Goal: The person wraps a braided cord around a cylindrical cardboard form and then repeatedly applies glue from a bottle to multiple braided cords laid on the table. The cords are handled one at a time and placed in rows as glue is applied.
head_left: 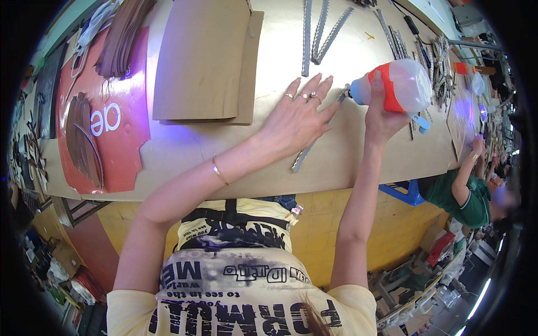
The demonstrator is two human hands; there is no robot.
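Note:
My right hand (383,119) is wrapped around a translucent squeeze bottle (413,87) with a red band and a light-blue neck. The bottle is tipped sideways, and its nozzle points left, at the upper end of a narrow grey strip with a scalloped edge (302,159). Lying over that strip, my left hand (300,119) is flat with fingers spread, and its palm and fingers hide the strip's middle. Several similar grey strips (306,39) lie on the table (224,162) beyond my fingertips.
Brown cardboard sheets (199,67) lie left of my hands. Farther left, a red board (126,159) carries bundles of brown strips (120,47). More strips and tools (443,67) lie at the far right. A co-worker in a green shirt (462,196) is at the right.

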